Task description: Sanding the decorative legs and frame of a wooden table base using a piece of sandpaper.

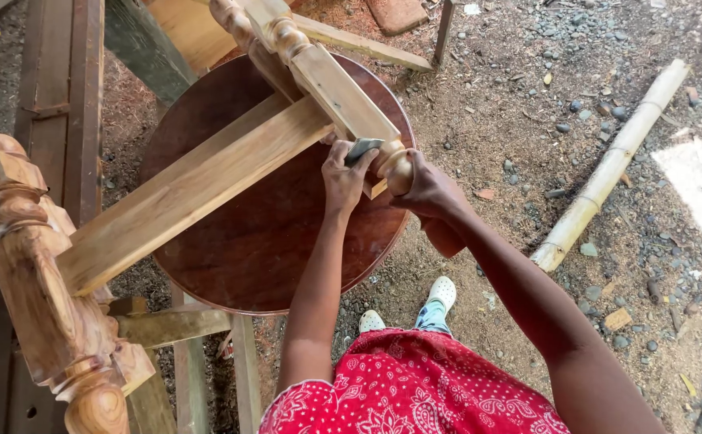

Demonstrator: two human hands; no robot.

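At the far left a turned wooden leg (41, 289), pale and unfinished, stood nearest the camera, its knobbed end pointing down toward the floor. From it a flat wooden rail (194, 189) ran up and to the right across a round dark-brown tabletop (262, 249), resting on that polished surface. The rail met a second turned leg (331, 84), which slanted from the upper middle down to a rounded knob (399, 170) near the tabletop's right edge.

The left hand (344, 178) lay against this second leg just left of the knob, its grip pressed together on a small grey piece of sandpaper (362, 149) (the paper showed only as a folded sliver between the fingers and the wood). The sandpaper sat at the leg's narrow neck, touching the wood directly above the knob.

The right hand (429, 191) was just beside it, its grip closed around the knob from the right side, so the knob lay between the two hands.

Below, a red patterned garment (415, 386) and two white shoes (442, 291) showed over the dirt floor. Farther right a pale bamboo pole (608, 169) lay on the gravel, well apart from the hands.
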